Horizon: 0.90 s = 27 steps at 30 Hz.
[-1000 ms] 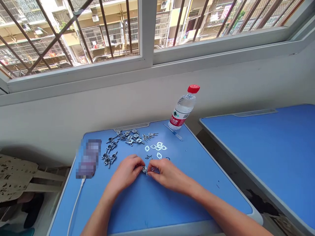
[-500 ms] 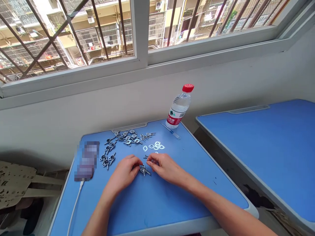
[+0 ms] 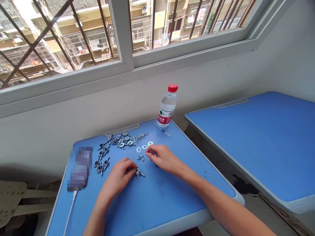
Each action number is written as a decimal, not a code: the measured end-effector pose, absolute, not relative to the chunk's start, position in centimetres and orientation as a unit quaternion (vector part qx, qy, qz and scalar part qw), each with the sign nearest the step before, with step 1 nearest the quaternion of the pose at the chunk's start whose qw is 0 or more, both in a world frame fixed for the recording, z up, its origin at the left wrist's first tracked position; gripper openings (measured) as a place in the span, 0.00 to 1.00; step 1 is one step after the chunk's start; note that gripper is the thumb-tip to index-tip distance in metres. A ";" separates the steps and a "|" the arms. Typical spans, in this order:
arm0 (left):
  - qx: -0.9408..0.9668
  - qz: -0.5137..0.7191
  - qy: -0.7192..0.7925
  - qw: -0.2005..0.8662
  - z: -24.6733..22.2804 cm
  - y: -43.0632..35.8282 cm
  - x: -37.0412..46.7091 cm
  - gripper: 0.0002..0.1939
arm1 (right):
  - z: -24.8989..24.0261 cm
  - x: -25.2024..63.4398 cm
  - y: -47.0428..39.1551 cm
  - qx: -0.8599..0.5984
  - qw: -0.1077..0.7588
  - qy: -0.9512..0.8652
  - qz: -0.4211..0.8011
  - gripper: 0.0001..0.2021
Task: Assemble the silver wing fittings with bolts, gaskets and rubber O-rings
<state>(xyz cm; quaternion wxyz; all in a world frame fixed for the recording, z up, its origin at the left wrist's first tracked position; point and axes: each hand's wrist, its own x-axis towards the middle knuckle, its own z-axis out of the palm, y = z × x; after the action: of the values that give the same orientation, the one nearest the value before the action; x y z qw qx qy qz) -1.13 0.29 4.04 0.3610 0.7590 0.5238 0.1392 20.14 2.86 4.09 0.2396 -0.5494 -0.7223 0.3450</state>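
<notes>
My left hand (image 3: 120,175) pinches the edge of a small metal fitting (image 3: 138,172) with short protruding stems, which rests on the blue desk (image 3: 157,203). My right hand (image 3: 164,158) is raised a little to the right, thumb and fingertips closed together; whatever lies between them is too small to make out. Just left of those fingertips is a little cluster of screws (image 3: 141,158). Thin oval metal plates (image 3: 138,149) lie beyond the right hand, which covers some of them. Several similar fittings (image 3: 100,168) with black centres are grouped left of my left hand.
More metal fittings (image 3: 120,140) are heaped at the desk's back. A water bottle (image 3: 167,108) with a red cap stands at the back edge, a thin screwdriver-like tool (image 3: 162,130) before it. A cabled phone (image 3: 80,168) lies left. Across a gap is another desk (image 3: 258,137).
My right hand has moved up and away from the fitting, toward the oval plates, uncovering the screws. My left hand stays on the fitting. The camera view has shifted to the right.
</notes>
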 end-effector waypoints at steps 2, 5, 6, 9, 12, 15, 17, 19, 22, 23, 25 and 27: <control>0.755 0.140 0.522 0.371 4.0 0.3 -1.3 0.07 | 4.0 20.4 3.1 -0.559 0.241 -0.719 0.335 0.08; 0.754 0.134 0.519 0.381 3.9 0.3 -1.5 0.09 | 3.9 20.6 3.4 -0.564 0.243 -0.721 0.322 0.08; 0.754 0.130 0.519 0.382 3.9 0.3 -1.5 0.09 | 3.8 20.7 3.5 -0.564 0.243 -0.722 0.320 0.08; 0.751 0.121 0.524 0.382 3.9 0.3 -1.3 0.10 | 3.8 20.6 3.4 -0.563 0.237 -0.725 0.319 0.08; 0.752 0.115 0.528 0.378 4.0 0.3 -0.9 0.09 | 3.9 20.4 3.3 -0.565 0.223 -0.727 0.321 0.08; 0.751 0.118 0.530 0.376 4.0 0.2 -0.7 0.08 | 3.9 20.3 3.3 -0.567 0.216 -0.728 0.319 0.08; 0.749 0.123 0.530 0.379 3.9 0.2 -0.7 0.08 | 3.8 20.3 3.3 -0.568 0.216 -0.729 0.317 0.08; 0.746 0.128 0.529 0.383 3.9 0.2 -0.8 0.08 | 3.7 20.5 3.5 -0.569 0.221 -0.727 0.316 0.08; 0.746 0.134 0.527 0.385 4.0 0.3 -1.0 0.08 | 3.4 20.9 3.9 -0.574 0.235 -0.719 0.314 0.07; 0.746 0.136 0.527 0.383 4.1 0.3 -1.1 0.07 | 3.3 21.1 4.0 -0.577 0.241 -0.716 0.311 0.07; 0.748 0.138 0.527 0.379 4.3 0.4 -1.1 0.07 | 3.1 21.3 4.2 -0.583 0.251 -0.710 0.305 0.07; 0.750 0.136 0.527 0.377 4.3 0.3 -1.0 0.06 | 3.0 21.4 4.3 -0.585 0.257 -0.709 0.299 0.07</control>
<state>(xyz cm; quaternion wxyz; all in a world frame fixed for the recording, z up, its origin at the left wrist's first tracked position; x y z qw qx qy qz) -1.04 0.34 4.28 0.3766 0.7500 0.5266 0.1356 21.44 4.31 2.98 0.2574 -0.5853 -0.7085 0.2986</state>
